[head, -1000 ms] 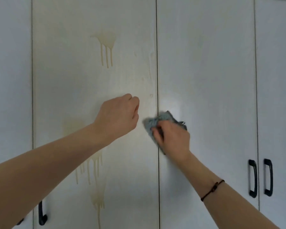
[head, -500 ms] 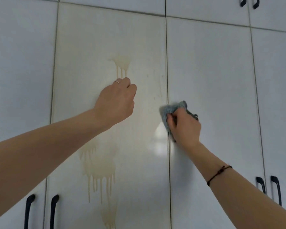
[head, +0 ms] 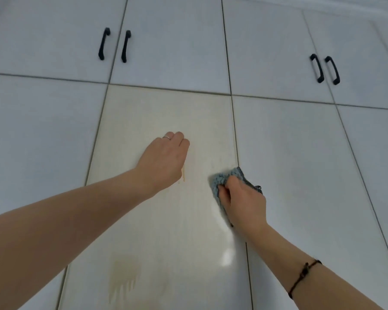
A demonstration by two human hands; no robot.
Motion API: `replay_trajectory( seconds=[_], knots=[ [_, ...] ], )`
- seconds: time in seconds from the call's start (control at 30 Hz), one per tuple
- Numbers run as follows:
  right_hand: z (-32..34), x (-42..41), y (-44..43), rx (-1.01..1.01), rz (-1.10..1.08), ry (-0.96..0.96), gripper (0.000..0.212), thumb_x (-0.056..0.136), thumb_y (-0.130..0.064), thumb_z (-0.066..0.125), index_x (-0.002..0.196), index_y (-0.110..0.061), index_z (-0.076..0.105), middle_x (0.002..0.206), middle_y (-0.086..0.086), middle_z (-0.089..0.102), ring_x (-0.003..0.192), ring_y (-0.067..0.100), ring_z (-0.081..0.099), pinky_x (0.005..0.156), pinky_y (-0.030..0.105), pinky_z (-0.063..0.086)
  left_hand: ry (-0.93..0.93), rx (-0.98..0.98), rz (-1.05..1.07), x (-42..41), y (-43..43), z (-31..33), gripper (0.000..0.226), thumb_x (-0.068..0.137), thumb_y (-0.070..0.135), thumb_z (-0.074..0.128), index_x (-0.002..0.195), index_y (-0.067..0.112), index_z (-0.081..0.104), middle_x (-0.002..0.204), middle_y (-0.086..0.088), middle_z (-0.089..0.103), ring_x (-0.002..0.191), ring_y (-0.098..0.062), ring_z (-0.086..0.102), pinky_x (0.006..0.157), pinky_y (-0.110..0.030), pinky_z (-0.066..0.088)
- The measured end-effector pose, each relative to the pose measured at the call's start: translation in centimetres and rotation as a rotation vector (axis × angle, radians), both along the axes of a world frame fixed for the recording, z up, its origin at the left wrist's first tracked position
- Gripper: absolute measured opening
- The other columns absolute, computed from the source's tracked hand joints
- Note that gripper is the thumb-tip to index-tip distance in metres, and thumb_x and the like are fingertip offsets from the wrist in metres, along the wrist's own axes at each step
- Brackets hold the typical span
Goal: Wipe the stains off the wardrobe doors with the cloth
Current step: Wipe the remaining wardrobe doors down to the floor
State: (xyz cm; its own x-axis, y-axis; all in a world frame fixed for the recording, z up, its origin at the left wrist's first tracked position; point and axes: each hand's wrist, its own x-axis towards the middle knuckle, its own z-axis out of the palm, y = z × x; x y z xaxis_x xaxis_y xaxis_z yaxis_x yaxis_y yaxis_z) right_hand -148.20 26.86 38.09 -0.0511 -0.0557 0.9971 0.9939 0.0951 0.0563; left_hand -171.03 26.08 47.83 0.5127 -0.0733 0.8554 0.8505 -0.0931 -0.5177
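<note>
The wardrobe doors [head: 300, 164] fill the whole view, a white grid of panels with black handles [head: 114, 44] in pairs on the upper row. One panel, the stained door [head: 166, 113], looks yellower than its neighbours. Both arms reach onto it, which suggests it is the one being worked on.

The left hand [head: 164, 159] lies against the middle of that panel with its fingers curled into a loose fist and nothing in it. My guess is that it braces the body and steadies the door against the rubbing (whether the knuckles press or only touch, I cannot tell).

The right hand [head: 244, 202] sits at the panel's right edge, over the seam with the next door, its fingers bunched round the cloth [head: 222, 179]. The grey-blue cloth is crumpled into a wad between palm and door, probably so that the pressure lands on a small patch rather than spreading out. A bright glare [head: 226, 257] below the wrist hints at a wet or glossy surface there.

Two marks show. The lower stain [head: 123, 276] is a brownish blot with runs trailing down, well below both hands. A thin drip [head: 183, 175] sits just beside the heel of the left hand. The cloth touches neither.

Smallest of all are a ring [head: 167, 137] on the left hand and a cord bracelet [head: 302, 276] on the right wrist.
</note>
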Motion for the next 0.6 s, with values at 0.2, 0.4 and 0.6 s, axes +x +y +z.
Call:
replay_trajectory(
  seconds=[0.2, 0.4, 0.6],
  knots=[
    [11.9, -0.2, 0.6, 0.121, 0.095, 0.398, 0.028, 0.103, -0.034, 0.037, 0.079, -0.019, 0.037, 0.065, -0.003, 0.050, 0.056, 0.019, 0.051, 0.051, 0.030, 0.031, -0.088, 0.034, 0.064, -1.6, 0.5, 4.6, 0.045, 0.068, 0.001, 0.047, 0.111, 0.008, 0.056, 0.116, -0.010, 0.054, 0.097, -0.029, 0.053, 0.071, -0.036, 0.041],
    [20.6, -3.6, 1.4, 0.137, 0.102, 0.478, 0.026, 0.107, -0.030, 0.033, 0.094, -0.013, 0.047, 0.067, 0.001, 0.052, 0.056, 0.022, 0.047, 0.049, 0.029, 0.022, -0.179, 0.060, 0.154, -3.8, -0.2, 9.8, 0.043, 0.077, 0.003, 0.042, 0.119, 0.006, 0.050, 0.125, -0.011, 0.050, 0.107, -0.029, 0.051, 0.077, -0.034, 0.038],
    [17.6, -7.5, 0.8, 0.040, 0.091, -0.070, 0.023, 0.104, -0.038, 0.040, 0.087, -0.023, 0.040, 0.070, -0.010, 0.044, 0.057, 0.011, 0.046, 0.052, 0.031, 0.033, -0.143, 0.068, 0.249, -5.8, -0.2, 13.8, 0.042, 0.080, 0.004, 0.039, 0.121, 0.008, 0.048, 0.125, -0.009, 0.050, 0.106, -0.026, 0.052, 0.082, -0.038, 0.047]
  ],
)
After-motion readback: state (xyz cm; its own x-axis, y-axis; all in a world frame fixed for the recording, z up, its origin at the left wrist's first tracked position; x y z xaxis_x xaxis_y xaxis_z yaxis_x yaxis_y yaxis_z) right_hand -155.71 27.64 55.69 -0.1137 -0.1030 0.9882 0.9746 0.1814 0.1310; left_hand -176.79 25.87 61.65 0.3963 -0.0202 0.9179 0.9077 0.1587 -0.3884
